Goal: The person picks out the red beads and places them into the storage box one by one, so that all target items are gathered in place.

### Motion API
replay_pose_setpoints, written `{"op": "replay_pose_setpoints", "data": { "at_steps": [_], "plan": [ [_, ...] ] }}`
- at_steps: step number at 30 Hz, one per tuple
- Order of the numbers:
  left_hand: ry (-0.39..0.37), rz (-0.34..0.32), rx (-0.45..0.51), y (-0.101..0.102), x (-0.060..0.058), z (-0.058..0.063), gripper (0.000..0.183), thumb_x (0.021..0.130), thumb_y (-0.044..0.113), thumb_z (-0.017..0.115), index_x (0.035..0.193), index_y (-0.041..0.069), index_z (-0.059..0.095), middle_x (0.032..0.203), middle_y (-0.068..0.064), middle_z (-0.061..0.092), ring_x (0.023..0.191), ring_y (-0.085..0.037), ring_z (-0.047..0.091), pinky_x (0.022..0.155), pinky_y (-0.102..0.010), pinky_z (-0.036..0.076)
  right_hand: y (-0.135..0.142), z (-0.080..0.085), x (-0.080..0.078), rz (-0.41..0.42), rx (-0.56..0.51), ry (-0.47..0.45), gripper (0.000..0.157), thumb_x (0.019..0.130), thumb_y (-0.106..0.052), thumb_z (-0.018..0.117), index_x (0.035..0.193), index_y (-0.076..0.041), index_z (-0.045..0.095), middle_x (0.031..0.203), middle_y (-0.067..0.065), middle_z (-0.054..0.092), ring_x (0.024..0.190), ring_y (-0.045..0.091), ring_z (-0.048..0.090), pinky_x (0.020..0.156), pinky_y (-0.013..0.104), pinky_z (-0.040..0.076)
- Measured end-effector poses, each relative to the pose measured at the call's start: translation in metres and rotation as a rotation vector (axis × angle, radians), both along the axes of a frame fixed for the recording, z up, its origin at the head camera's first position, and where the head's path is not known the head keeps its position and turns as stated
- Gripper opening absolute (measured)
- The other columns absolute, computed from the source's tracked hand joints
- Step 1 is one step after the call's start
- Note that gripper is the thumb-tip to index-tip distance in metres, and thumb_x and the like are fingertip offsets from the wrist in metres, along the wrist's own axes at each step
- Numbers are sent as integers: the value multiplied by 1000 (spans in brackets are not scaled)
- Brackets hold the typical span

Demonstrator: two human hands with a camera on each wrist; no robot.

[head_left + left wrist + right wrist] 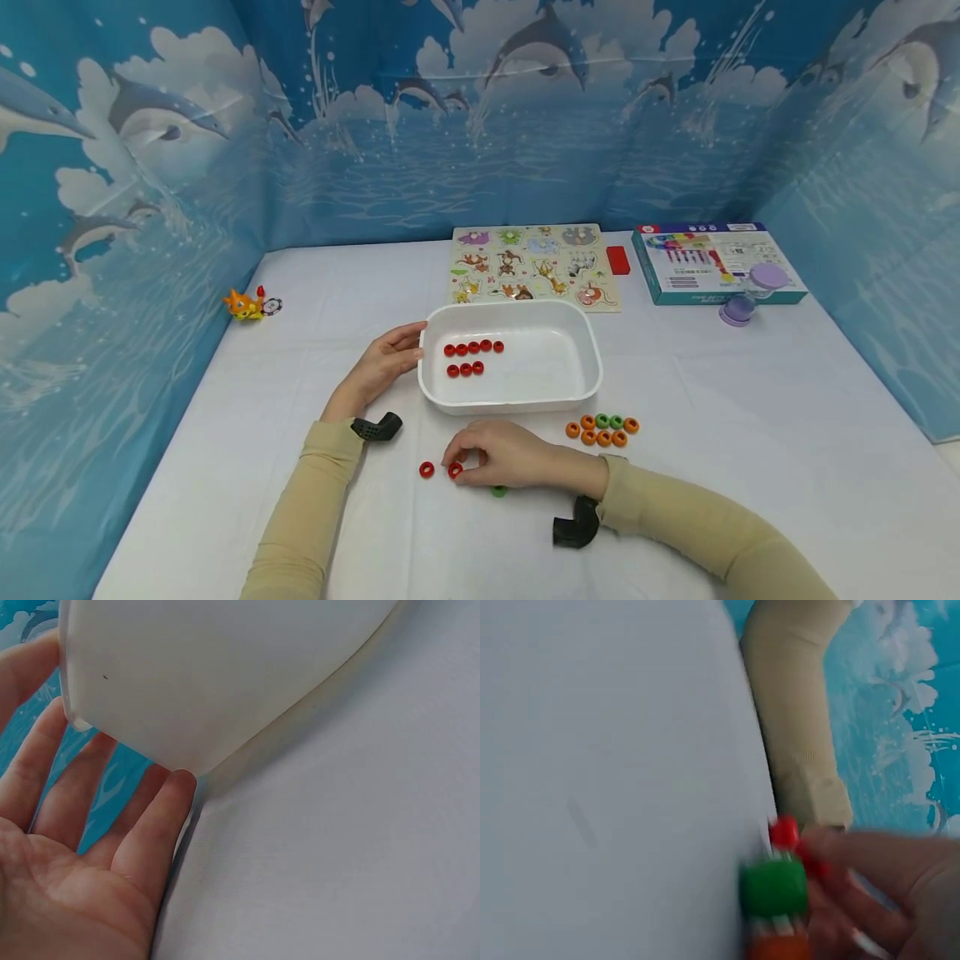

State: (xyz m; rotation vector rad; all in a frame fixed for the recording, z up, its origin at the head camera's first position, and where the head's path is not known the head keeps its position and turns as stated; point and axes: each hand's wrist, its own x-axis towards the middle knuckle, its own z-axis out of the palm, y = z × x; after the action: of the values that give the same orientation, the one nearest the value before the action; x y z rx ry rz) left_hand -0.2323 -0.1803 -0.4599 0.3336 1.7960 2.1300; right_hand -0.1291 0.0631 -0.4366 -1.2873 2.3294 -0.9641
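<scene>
My left hand [381, 368] rests at the left end of a white tray [517, 407], its fingers nearly straight against the wall. In the left wrist view, fingertips [182, 780] touch the tray's side. Inside the tray, red ring beads [474, 347] lie in two rows toward the left. On the cloth in front, my right hand [510, 454] pinches a red bead [455, 471] between thumb and index finger. Another red bead [427, 469] lies just left of it. A green bead [499, 492] is partly hidden under the right hand; the right wrist view is blurred.
Orange beads [603, 437] and green beads [617, 422] cluster right of the right hand. Behind the tray lie an animal puzzle board [536, 262] and a red block [618, 260]. A box [712, 262], a purple-capped sand timer [752, 295] and a small toy figure [246, 305] stand farther out.
</scene>
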Motion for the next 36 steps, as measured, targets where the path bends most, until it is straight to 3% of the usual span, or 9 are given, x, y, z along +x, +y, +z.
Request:
{"op": "replay_pose_setpoints", "data": {
  "at_steps": [6, 11, 13, 16, 18, 22, 28, 36],
  "plan": [
    [0, -3, 1, -1, 0, 1, 51, 82, 8, 63, 130, 7, 44, 134, -14, 40, 117, -23, 44, 92, -33, 41, 17, 49, -19, 124, -53, -94, 22, 80, -21, 68, 102, -20, 63, 92, -13, 61, 84, 9, 58, 69, 18, 48],
    [5, -9, -3, -1, 0, 4, 49, 85, 4, 59, 131, 7, 44, 134, -15, 40, 117, -22, 44, 92, -32, 41, 28, 87, -56, 49, -101, -95, 25, 80, -17, 68, 104, -15, 63, 97, -8, 62, 87, 11, 57, 74, 27, 49],
    [3, -8, -5, -1, 0, 4, 49, 84, 4, 60, 130, 7, 44, 134, -15, 40, 117, -22, 44, 92, -32, 41, 31, 92, -77, 10, -118, -123, 26, 80, -16, 68, 105, -12, 63, 99, -4, 62, 88, 11, 57, 75, 29, 49],
    [0, -8, -3, -1, -1, 3, 49, 84, 4, 60, 130, 7, 44, 134, -15, 40, 117, -23, 45, 92, -33, 41, 34, 87, -109, -29, -150, -197, 29, 79, -11, 68, 106, -4, 61, 99, 6, 62, 87, 16, 59, 75, 32, 50],
    [4, -8, 1, -2, -2, -1, 49, 84, 5, 61, 130, 8, 45, 134, -14, 40, 117, -23, 45, 91, -33, 42, 36, 76, -128, -48, -144, -250, 31, 78, -9, 68, 107, 0, 60, 98, 7, 62, 86, 17, 59, 73, 31, 51],
    [12, -11, -1, -1, -1, -1, 49, 84, 5, 60, 130, 8, 45, 134, -14, 40, 117, -23, 44, 92, -34, 41, 35, 56, -149, -83, -51, -322, 32, 76, -6, 69, 106, 0, 60, 95, 6, 64, 81, 18, 61, 71, 31, 51],
    [9, -3, -1, 0, 0, 0, 50, 83, 7, 63, 130, 8, 45, 134, -14, 41, 118, -24, 43, 92, -33, 41, 31, 42, -156, -105, 155, -365, 30, 71, -5, 74, 99, -7, 63, 91, 1, 65, 81, 16, 61, 74, 30, 49],
    [18, -7, -8, 0, 0, 1, 50, 83, 7, 62, 130, 7, 44, 133, -15, 41, 116, -23, 45, 90, -32, 42, 28, 35, -154, -59, 225, -301, 27, 70, -7, 75, 94, -10, 64, 89, -2, 66, 82, 10, 61, 76, 26, 47]
  ]
}}
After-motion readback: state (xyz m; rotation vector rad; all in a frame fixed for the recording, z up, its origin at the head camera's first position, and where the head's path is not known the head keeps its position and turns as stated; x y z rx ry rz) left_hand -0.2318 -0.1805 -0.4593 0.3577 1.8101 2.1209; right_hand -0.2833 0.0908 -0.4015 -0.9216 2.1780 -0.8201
